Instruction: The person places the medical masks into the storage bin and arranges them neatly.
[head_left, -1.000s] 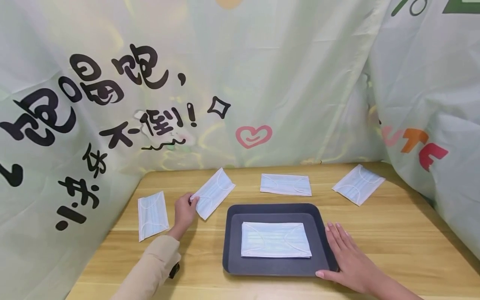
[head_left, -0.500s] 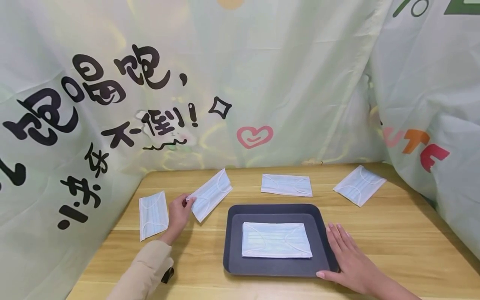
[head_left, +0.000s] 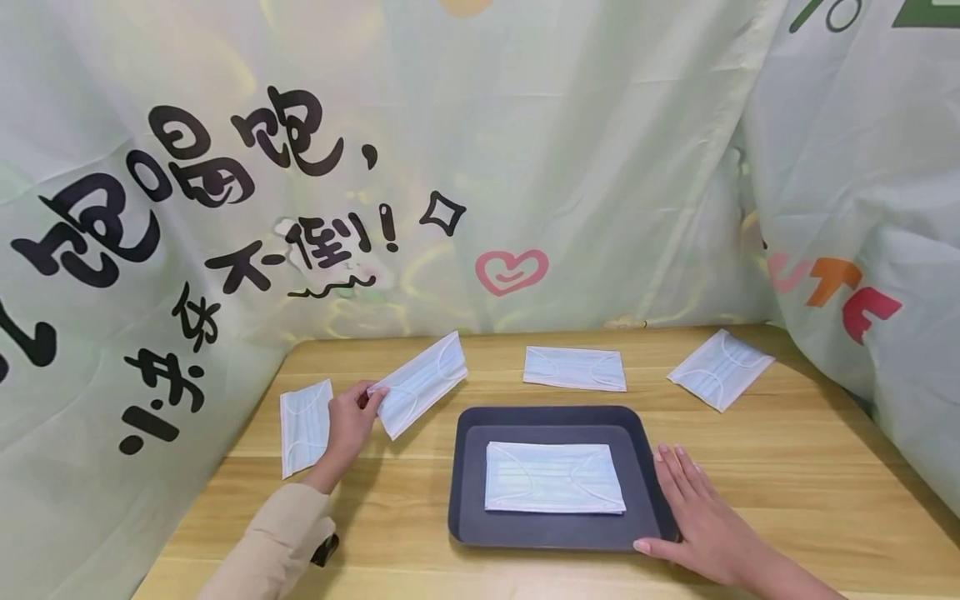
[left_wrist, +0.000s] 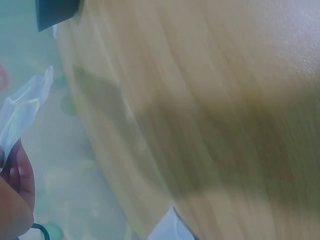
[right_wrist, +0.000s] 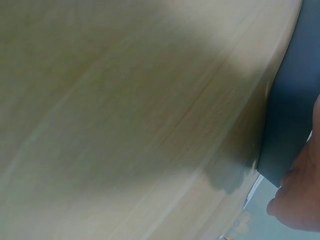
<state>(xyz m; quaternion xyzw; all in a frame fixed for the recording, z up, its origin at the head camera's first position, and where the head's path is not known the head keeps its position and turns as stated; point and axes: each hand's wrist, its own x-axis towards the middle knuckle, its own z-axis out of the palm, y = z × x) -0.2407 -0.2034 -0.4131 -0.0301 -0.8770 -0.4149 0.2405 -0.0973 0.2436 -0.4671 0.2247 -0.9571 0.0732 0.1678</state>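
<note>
My left hand [head_left: 347,429] pinches a pale blue face mask [head_left: 422,387] by its near left end, between thumb and fingers. That mask is tilted, its far end raised. The left wrist view shows the same mask [left_wrist: 22,107] above the fingers at the left edge. In a dark grey tray [head_left: 551,532] lies a small flat stack of face masks [head_left: 555,477] with white ear loops. Against the tray's right side rests my right hand [head_left: 701,521], fingers straight, thumb at the near corner. The right wrist view shows the tray's outer wall [right_wrist: 287,105] beside the hand.
Another face mask [head_left: 303,437] lies left, partly behind my left hand. Two more lie behind the tray: a mask [head_left: 573,368] in the middle and a mask [head_left: 720,371] at the right. A printed cloth [head_left: 585,167] hangs around the wooden table [head_left: 810,467].
My left hand has drawn the pinched mask slightly left and raised it from the table, tilting it. The right hand and the tray have stayed in place.
</note>
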